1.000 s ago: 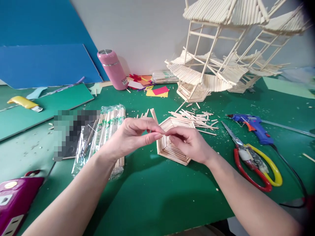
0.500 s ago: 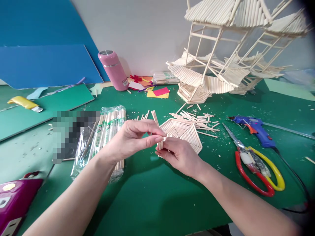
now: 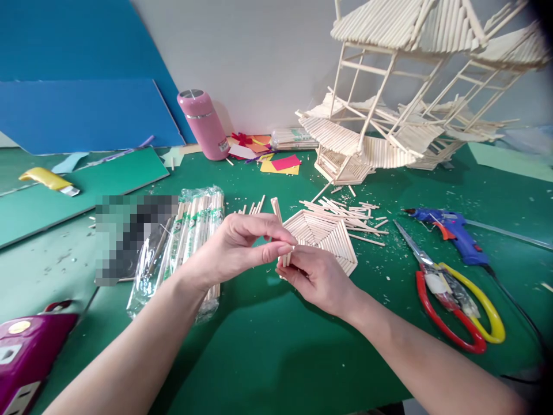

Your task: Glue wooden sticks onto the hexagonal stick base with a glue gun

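My left hand is closed in a pinch, its thumb and forefinger tips meeting at a small bundle of thin wooden sticks. The bundle stands nearly upright, leaning slightly left. Lower on the same sticks, my right hand grips with thumb and fingers. Its fingertips partly hide the sticks' lower ends. Just behind the right hand lies a flat polygon panel made of sticks laid in rings. Loose cut sticks are scattered at its far edge.
At right lie red-and-yellow-handled scissors and a blue glue gun. A stick-built pavilion model stands behind. To the left are wrapped stick packs, a yellow utility knife and a magenta device. A pink flask stands behind.
The whole view has shifted slightly, so everything appears a little further right. Both hands keep their hold on the sticks, with barely any change in pose.
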A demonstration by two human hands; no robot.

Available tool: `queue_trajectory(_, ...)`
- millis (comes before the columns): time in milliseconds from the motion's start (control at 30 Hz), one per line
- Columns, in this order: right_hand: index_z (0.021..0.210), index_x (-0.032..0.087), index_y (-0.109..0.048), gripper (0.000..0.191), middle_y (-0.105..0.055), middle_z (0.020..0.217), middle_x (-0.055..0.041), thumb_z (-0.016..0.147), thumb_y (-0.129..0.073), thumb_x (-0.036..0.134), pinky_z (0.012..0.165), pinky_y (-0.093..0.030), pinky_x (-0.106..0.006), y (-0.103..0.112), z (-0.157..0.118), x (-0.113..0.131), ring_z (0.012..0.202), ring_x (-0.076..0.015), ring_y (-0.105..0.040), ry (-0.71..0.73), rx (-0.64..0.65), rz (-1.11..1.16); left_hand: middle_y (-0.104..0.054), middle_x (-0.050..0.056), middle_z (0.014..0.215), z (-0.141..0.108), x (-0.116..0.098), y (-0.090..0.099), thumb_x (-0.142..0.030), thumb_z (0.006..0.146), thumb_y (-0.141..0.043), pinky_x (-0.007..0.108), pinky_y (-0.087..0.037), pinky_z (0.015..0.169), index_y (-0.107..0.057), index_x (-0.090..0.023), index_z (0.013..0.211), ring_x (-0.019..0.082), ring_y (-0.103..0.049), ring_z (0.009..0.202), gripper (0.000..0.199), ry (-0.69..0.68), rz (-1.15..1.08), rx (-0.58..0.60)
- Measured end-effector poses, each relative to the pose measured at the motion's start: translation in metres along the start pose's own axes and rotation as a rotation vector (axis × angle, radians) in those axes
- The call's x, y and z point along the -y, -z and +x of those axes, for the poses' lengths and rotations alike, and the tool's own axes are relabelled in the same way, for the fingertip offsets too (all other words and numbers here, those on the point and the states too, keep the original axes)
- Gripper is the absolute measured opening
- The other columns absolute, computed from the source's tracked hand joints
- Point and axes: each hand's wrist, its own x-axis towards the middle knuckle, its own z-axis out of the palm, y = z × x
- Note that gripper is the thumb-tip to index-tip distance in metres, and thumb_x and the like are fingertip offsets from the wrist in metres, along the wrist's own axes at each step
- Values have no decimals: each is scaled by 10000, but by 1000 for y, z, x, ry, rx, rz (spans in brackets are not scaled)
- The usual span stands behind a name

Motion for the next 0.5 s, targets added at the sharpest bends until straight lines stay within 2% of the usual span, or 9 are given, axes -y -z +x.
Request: queue_trajectory(500, 719, 179, -554, 153, -601, 700, -6, 842, -500, 253, 579, -409, -229, 6, 0, 7, 638, -120, -558, -86, 55, -8, -631, 44, 702, 0, -2, -4, -119, 747, -624, 260, -455, 606, -704, -153, 844, 124, -549, 619, 130, 1, 0, 9)
